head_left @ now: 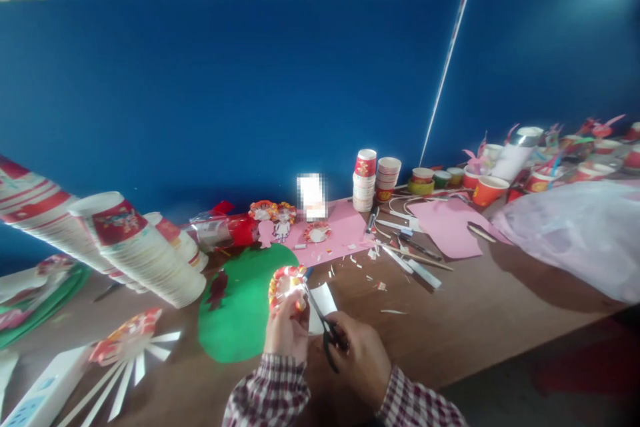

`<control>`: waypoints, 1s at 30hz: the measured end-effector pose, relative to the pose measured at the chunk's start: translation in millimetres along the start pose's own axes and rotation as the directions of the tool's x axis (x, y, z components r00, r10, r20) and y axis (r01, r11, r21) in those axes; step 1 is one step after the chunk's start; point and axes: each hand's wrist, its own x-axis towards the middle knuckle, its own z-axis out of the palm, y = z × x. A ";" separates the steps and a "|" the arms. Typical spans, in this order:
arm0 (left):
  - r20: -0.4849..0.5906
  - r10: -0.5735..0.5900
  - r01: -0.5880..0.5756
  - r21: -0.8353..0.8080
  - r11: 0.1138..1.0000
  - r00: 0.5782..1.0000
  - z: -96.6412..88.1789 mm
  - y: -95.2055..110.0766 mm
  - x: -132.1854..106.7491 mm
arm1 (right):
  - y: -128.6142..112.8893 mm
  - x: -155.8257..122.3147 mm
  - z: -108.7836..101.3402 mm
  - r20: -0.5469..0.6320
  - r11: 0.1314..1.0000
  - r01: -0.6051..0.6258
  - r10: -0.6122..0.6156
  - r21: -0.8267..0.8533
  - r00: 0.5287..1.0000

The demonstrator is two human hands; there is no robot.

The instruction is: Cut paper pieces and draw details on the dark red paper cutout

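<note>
My left hand (pixel 287 332) pinches a cut paper cup (pixel 278 282) whose red, yellow and white rim is scalloped like a flower. In my right hand (pixel 367 359) is a pair of black-handled scissors (pixel 329 336), its fingers wrapped in the handle loops. The blades point up and left and meet the cup's right edge; whether they touch the paper I cannot tell. Below the cup lies a green paper sheet (pixel 230 320) with a small dark red cutout (pixel 217 289). Beside the scissors rests a white paper piece (pixel 325 300).
Tall leaning stacks of paper cups (pixel 145 253) stand at left, near a cup cut into strips (pixel 127 340) and a white power strip (pixel 47 387). Behind are pink paper (pixel 345 233), upright cups (pixel 364 180) and scraps. Knives (pixel 425 273) and a plastic bag (pixel 575 233) lie rightward.
</note>
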 end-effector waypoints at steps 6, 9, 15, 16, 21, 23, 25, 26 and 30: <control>0.021 0.080 -0.081 0.022 0.997 0.997 -1.3 1.1 1.0 | 3.9 -1.3 -2.7 -0.048 0.977 0.029 -0.041 -0.213 0.998; 0.021 0.081 -0.082 0.027 0.996 0.996 -1.3 0.5 1.3 | 4.4 -1.4 -3.7 -0.031 0.963 0.050 -0.060 -0.266 0.998; 0.023 0.059 -0.060 0.023 0.998 0.998 -5.3 -2.0 2.2 | 5.3 -1.1 -4.9 -0.008 0.984 0.033 -0.035 -0.174 0.999; 0.019 0.051 -0.051 0.018 0.999 0.999 -5.8 -1.9 2.0 | 5.1 -1.4 -5.2 -0.002 0.991 0.024 -0.025 -0.128 1.000; -0.022 0.017 -0.017 0.013 1.000 1.000 -6.0 0.2 0.7 | 2.3 -2.1 -4.9 0.087 0.949 -0.105 0.082 0.298 0.993; -0.031 0.005 -0.005 0.013 1.000 1.000 -5.5 0.8 0.5 | 0.9 -1.3 -4.0 0.182 0.838 -0.227 0.155 0.497 0.971; -0.036 -0.007 0.007 0.012 1.000 0.999 -4.9 1.2 0.3 | -0.3 -0.2 -3.4 0.275 0.694 -0.341 0.210 0.634 0.938; -0.037 -0.009 0.010 0.012 1.000 0.999 -4.6 1.4 0.2 | -0.7 0.4 -3.3 0.304 0.637 -0.372 0.220 0.675 0.927; -0.042 -0.005 0.006 0.023 1.000 0.999 -3.5 1.9 -1.1 | -0.1 0.9 -2.6 0.327 0.571 -0.395 0.224 0.719 0.918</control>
